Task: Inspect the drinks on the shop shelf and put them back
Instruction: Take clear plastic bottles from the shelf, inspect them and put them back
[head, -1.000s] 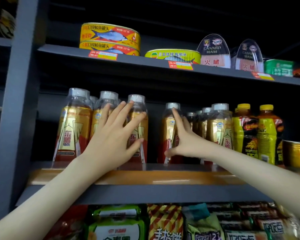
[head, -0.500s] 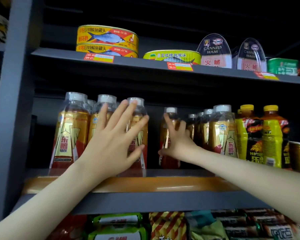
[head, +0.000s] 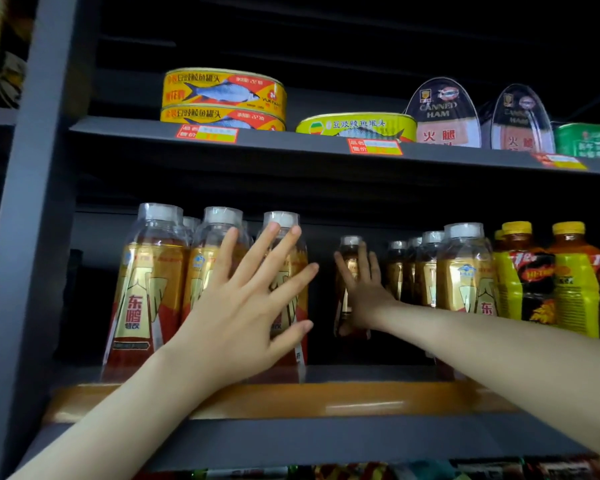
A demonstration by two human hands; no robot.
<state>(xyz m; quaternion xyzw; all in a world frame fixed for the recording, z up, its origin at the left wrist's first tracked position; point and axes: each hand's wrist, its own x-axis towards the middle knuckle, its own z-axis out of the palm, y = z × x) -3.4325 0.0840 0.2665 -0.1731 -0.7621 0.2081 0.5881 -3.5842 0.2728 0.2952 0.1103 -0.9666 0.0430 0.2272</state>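
Drink bottle [head: 347, 268], amber with a white cap, stands upright deep in a dark gap on the middle shelf [head: 291, 441], well behind the front row. Right hand [head: 362, 296] lies against its front with fingers straight and upright. No curl round the body is visible, so the hand rests flat and does not grip. Whether the thumb hooks the bottle's base cannot be told.

Left hand [head: 236, 306] is spread flat, fingers straight and fanned, pressing on the front of a nearer bottle [head: 297, 303], third from the left in the front row. The fingertips reach just under its cap. That bottle stands upright near the shelf's near edge.

To its left stand two more like bottles [head: 146, 289], close side by side, gold and red labels forward. Right of the gap is a further cluster of the same drink [head: 465, 271], several deep. Just beside it, at far right, stand yellow-capped bottles [head: 575, 282]. An orange strip [head: 291, 400] runs along the shelf's near edge.

On the upper shelf are stacked fish tins [head: 222, 95], a green-yellow tin [head: 357, 128], two canned ham packs [head: 444, 116] and red price tags [head: 207, 134].
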